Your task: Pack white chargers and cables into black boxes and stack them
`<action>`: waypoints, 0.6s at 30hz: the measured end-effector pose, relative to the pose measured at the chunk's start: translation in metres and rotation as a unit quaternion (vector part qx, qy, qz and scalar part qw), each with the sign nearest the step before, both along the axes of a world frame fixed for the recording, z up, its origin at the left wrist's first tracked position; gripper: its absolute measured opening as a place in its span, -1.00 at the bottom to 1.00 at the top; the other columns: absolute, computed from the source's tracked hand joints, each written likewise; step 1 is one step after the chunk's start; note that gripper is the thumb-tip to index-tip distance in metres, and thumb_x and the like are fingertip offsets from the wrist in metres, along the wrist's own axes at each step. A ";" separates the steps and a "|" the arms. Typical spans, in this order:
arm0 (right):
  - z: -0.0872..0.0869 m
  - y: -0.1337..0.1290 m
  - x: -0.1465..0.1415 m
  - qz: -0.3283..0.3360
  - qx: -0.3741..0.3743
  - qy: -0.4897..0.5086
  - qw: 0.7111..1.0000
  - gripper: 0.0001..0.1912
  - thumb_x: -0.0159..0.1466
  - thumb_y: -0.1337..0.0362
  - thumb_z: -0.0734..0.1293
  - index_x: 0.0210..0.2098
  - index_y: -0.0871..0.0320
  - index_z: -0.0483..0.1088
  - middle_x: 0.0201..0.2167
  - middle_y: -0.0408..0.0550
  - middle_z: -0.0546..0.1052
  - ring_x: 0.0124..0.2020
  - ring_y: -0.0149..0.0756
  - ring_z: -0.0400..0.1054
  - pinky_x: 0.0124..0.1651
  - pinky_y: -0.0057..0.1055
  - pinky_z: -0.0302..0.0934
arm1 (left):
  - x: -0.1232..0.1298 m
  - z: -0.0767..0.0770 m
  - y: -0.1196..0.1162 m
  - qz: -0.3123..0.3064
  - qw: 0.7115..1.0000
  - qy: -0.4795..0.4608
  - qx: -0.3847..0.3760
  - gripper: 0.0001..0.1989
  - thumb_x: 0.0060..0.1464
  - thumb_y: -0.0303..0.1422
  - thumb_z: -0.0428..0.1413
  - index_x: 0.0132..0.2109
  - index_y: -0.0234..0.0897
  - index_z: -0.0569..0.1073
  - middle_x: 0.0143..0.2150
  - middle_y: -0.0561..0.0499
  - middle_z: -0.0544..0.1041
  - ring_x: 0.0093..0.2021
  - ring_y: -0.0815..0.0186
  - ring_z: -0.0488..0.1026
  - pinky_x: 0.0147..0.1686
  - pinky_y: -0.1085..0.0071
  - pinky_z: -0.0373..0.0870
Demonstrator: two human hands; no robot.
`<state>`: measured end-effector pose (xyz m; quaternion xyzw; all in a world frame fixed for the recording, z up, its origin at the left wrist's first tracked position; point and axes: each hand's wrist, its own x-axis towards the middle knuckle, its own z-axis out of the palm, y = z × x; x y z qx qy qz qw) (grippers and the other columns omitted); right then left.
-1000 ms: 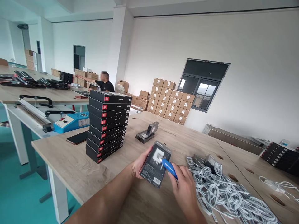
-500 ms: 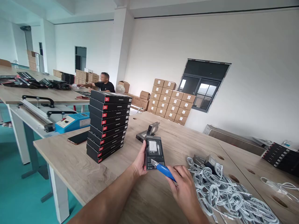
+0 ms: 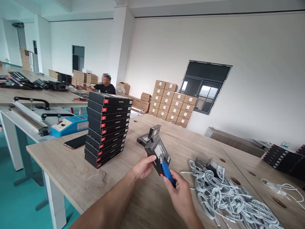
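My left hand (image 3: 144, 166) grips a black charger box (image 3: 152, 149) by its left side, thumb on the front. The box is tilted, and a white charger shows through its window. My right hand (image 3: 177, 187) is closed around the blue handle of a utility knife (image 3: 168, 173). The knife's metal tip lies over the lower part of the window; whether it touches or cuts cannot be made out. Just behind, two more dark boxes (image 3: 154, 131) rest on the table, one leaning on the other.
A tall stack of black boxes (image 3: 107, 130) stands left, beside a dark phone (image 3: 75, 142) and a blue sealing machine (image 3: 69, 125). Coiled grey cables (image 3: 224, 190) cover the right side of the wooden table (image 3: 114, 187). A co-worker (image 3: 105, 86) sits at the far table.
The charger box has turned from facing me to a tilted, angled pose. The knife has swung steeper, its tip higher on the window. The view has shifted slightly.
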<state>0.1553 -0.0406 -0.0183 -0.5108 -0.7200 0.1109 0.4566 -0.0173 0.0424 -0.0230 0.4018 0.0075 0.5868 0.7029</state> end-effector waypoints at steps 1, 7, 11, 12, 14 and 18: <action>0.000 -0.001 -0.002 0.011 -0.009 0.005 1.000 -0.61 0.30 -0.03 0.31 -0.09 0.11 0.54 -0.30 -0.02 0.63 -0.37 -0.24 0.46 -0.38 -0.44 0.27 | -0.001 0.003 -0.002 0.010 1.000 0.010 0.012 -0.63 -0.09 -0.36 0.38 -0.10 -0.34 0.56 -0.21 -0.11 0.64 -0.18 0.10 0.57 -0.14 0.29 0.44; -0.007 0.002 -0.003 -0.024 -0.044 0.022 0.998 -0.58 0.31 -0.11 0.25 -0.21 0.12 0.47 -0.47 -0.10 0.54 -0.43 -0.23 0.40 -0.34 -0.39 0.22 | 0.002 0.013 -0.011 0.013 0.995 0.079 0.054 -0.69 -0.09 -0.41 0.35 -0.15 -0.40 0.58 -0.27 -0.14 0.63 -0.31 0.14 0.54 -0.22 0.27 0.40; -0.008 0.006 -0.005 -0.066 -0.039 0.037 0.996 -0.58 0.29 -0.12 0.23 -0.29 0.10 0.43 -0.49 -0.11 0.53 -0.45 -0.23 0.37 -0.37 -0.37 0.17 | 0.007 0.016 -0.016 0.039 0.996 0.065 0.040 -0.30 -0.24 -0.54 0.40 0.14 -0.26 0.48 -0.14 -0.07 0.62 -0.15 0.14 0.54 -0.17 0.34 0.38; -0.008 0.007 -0.008 -0.072 -0.035 0.050 0.996 -0.59 0.29 -0.12 0.22 -0.32 0.10 0.43 -0.50 -0.12 0.52 -0.47 -0.23 0.36 -0.39 -0.38 0.17 | 0.008 0.017 -0.018 0.042 0.997 0.062 0.037 -0.20 -0.28 -0.56 0.41 0.19 -0.22 0.43 -0.12 -0.06 0.61 -0.15 0.15 0.53 -0.18 0.37 0.38; -0.009 0.011 -0.012 -0.079 -0.028 0.078 0.993 -0.59 0.27 -0.10 0.22 -0.39 0.10 0.41 -0.55 -0.13 0.49 -0.50 -0.24 0.34 -0.42 -0.38 0.16 | 0.009 0.020 -0.020 0.043 0.997 0.063 0.028 -0.05 -0.36 -0.60 0.44 0.25 -0.20 0.36 -0.11 -0.04 0.60 -0.19 0.21 0.53 -0.23 0.41 0.38; -0.013 0.023 -0.012 -0.103 -0.020 0.115 0.988 -0.61 0.26 -0.07 0.21 -0.42 0.10 0.41 -0.52 -0.06 0.54 -0.46 -0.19 0.41 -0.39 -0.35 0.23 | 0.009 0.020 -0.023 0.053 0.995 0.078 0.017 0.03 -0.41 -0.63 0.44 0.28 -0.18 0.33 -0.09 -0.02 0.60 -0.22 0.25 0.54 -0.24 0.43 0.41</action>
